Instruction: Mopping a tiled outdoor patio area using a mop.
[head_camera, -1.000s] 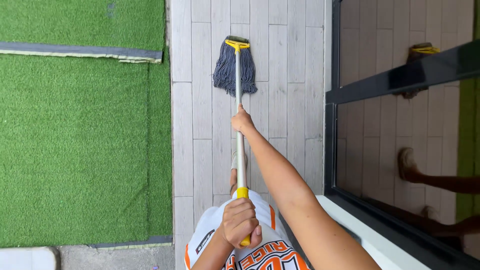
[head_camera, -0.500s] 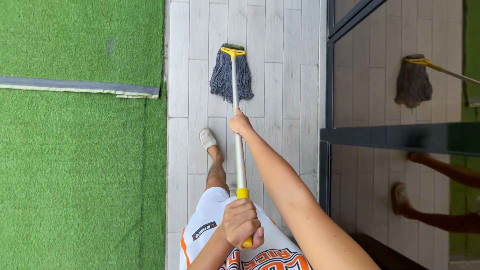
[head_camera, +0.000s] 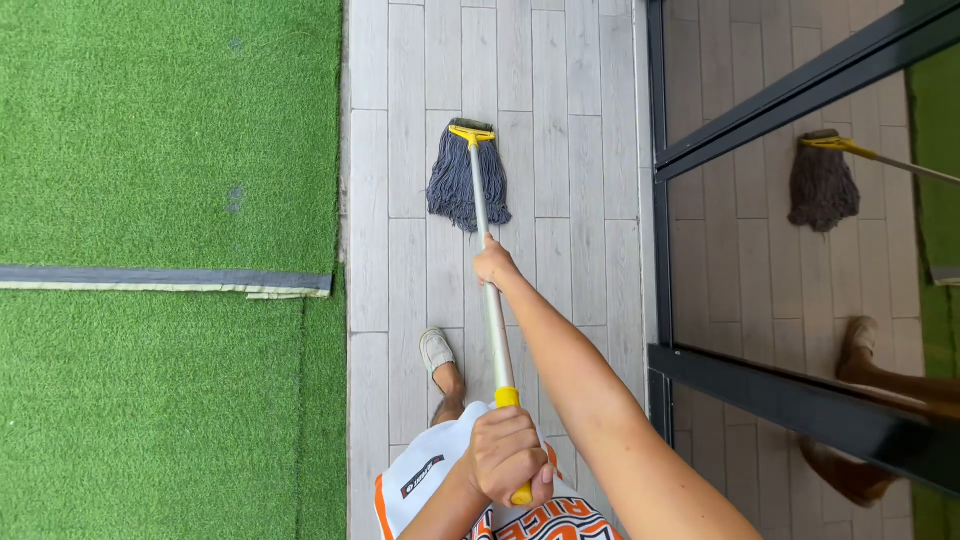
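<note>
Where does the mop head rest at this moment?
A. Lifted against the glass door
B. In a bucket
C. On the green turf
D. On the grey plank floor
D: the mop head lies flat on the grey plank floor, between the turf and the glass door.

Home patio, plank decking (head_camera: 410, 200), artificial turf (head_camera: 150, 420)

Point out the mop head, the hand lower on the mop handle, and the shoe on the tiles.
mop head (head_camera: 455, 185), head view, on the blue-grey strings.
left hand (head_camera: 508, 458), head view, on the knuckles.
shoe (head_camera: 435, 350), head view, on the pale upper.
</note>
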